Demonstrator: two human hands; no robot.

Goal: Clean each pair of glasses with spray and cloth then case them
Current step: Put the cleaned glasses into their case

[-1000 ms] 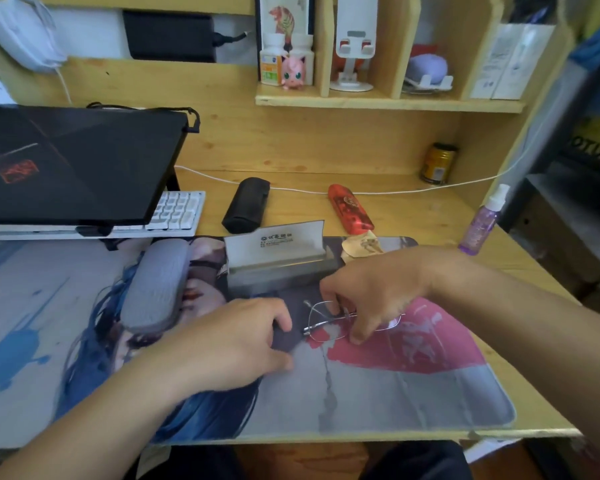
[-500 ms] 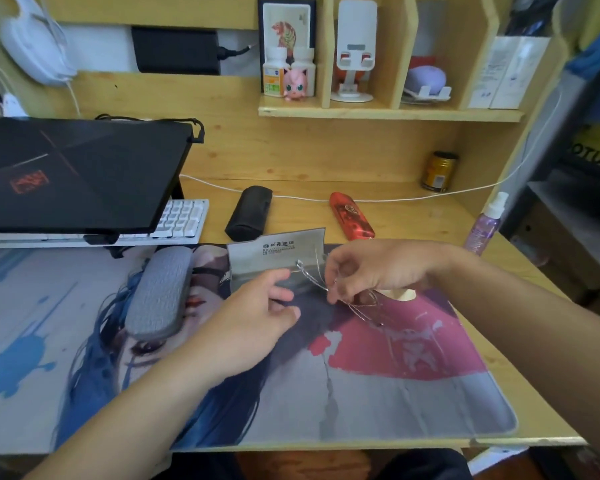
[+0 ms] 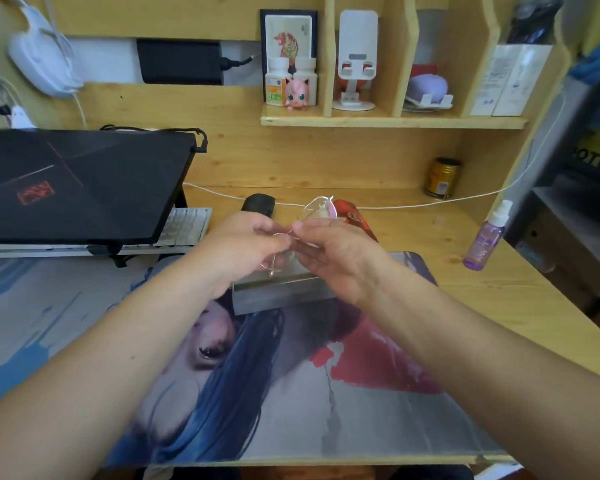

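Wooden desk point(image 3: 430, 237) with shelf cubbies fills my head view, its front half covered by a printed desk mat point(image 3: 343, 410) showing a blue-haired figure and a red patch.

Both my hands are raised above the mat, near its back edge. My left hand point(image 3: 243, 247) and my right hand point(image 3: 333, 254) meet at the fingertips, and both are pinched on the glasses point(image 3: 314, 213) between them. They are a thin wire-framed pair with clear lenses; one lens stands up above my fingers with a faint pink glare, and a fine temple wire loops down below my left hand. How the frame is folded I can't quite make out, since the metal is so slim.

Just under my hands a grey glasses case point(image 3: 278, 292) lies open on the mat. Behind it on the bare wood are a black case point(image 3: 258, 204) and a red case point(image 3: 354, 216), both partly hidden by my hands. The purple spray bottle point(image 3: 487, 237) stands upright well off to my right; its label is too small to read.

A closed black laptop point(image 3: 77, 181) on the left carries a red emblem. At the far right edge, yellow packaging shows the letters "OTUS".
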